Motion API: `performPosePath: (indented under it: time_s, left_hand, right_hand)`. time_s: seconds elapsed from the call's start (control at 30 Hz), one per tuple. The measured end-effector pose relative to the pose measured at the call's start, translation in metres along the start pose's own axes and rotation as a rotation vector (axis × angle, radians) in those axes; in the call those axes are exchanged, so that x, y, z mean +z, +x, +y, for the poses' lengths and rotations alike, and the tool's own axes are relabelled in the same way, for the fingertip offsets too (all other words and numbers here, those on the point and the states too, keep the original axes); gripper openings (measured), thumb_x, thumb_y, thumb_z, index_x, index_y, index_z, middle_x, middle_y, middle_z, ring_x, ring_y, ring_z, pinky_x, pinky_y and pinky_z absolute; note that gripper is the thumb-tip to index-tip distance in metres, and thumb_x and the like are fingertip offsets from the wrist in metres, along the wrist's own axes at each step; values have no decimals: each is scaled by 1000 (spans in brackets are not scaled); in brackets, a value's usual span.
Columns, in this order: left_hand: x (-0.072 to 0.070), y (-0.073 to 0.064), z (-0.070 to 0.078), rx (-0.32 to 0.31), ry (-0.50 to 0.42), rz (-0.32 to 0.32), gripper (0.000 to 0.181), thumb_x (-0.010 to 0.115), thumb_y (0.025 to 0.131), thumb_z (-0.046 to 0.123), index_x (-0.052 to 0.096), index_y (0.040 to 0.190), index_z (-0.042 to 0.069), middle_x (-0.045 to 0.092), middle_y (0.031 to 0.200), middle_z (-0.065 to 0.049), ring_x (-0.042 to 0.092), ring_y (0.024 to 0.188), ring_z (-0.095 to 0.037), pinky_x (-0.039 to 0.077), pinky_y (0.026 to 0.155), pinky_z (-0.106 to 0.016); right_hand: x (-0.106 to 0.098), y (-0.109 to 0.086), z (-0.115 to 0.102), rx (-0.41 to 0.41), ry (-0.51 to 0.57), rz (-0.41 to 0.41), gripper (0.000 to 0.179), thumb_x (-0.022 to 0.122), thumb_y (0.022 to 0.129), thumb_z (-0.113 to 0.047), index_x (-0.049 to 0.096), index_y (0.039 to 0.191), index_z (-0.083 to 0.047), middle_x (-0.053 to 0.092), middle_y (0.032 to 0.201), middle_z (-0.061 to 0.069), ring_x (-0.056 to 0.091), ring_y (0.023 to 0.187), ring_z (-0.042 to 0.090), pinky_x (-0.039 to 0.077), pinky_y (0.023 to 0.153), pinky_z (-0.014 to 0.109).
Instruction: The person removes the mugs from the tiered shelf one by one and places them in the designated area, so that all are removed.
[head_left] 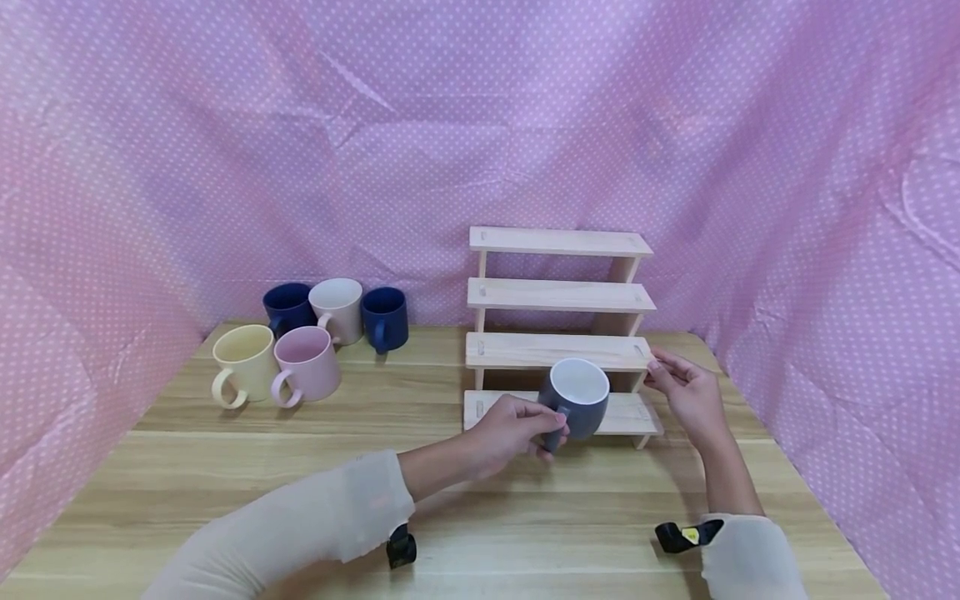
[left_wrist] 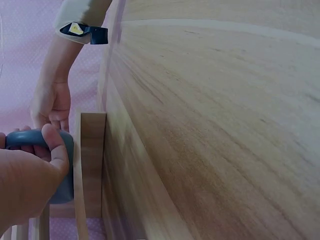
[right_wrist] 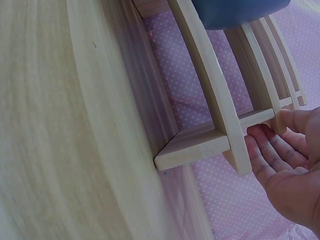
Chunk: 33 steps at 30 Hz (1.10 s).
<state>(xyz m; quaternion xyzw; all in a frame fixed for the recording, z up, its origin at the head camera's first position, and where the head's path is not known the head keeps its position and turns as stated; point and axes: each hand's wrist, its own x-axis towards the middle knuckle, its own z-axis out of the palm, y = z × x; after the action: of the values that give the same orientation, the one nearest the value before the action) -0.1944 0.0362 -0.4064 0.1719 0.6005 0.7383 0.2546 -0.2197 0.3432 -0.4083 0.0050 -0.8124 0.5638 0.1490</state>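
A grey mug (head_left: 579, 398) with a white inside is held by its handle in my left hand (head_left: 513, 433), at the lowest step of a wooden tiered display shelf (head_left: 558, 352). In the left wrist view the thumb and fingers grip the mug's handle (left_wrist: 27, 138). Whether the mug's base touches the step is unclear. At the shelf's right end, my right hand (head_left: 688, 392) pinches the second step from the bottom. The right wrist view has that hand's thumb (right_wrist: 295, 119) at the step's end, with its fingers curled below.
At the table's left stand a yellow mug (head_left: 251, 367), a pink mug (head_left: 311, 367), a white mug (head_left: 339, 308) and two navy mugs, one behind the yellow mug and another navy mug (head_left: 387, 317) at the right. A pink dotted curtain (head_left: 420, 150) hangs around the wooden table (head_left: 525, 533).
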Motion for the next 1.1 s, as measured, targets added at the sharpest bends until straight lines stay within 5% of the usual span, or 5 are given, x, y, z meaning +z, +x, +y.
performPosePath:
  time_s: [0.23,0.47,1.1]
  left_hand:
    - [-6,-3,2,10,51,23,25,66,99,7,72,107,-16,74,98,-20,69,84,-17,60,66,-28]
    - [-16,-6,3,41,54,-9,25,64,99,4,69,108,-19,74,95,-20,68,83,-15,59,65,-28]
    - [-49,-36,32,114,121,-43,29,61,103,7,68,106,-20,71,94,-14,66,86,-18,60,70,-29]
  right_hand:
    - [0,2,3,3,5,-5,48,61,105,-22,53,143,7,70,120,7,72,91,4,58,85,20]
    - [-1,3,5,-2,3,-19,51,61,105,-26,52,143,7,69,108,-12,73,94,11,58,85,19]
    - [-2,0,2,-5,12,-29,53,61,105,-27,51,144,7,67,109,-16,72,95,7,57,88,20]
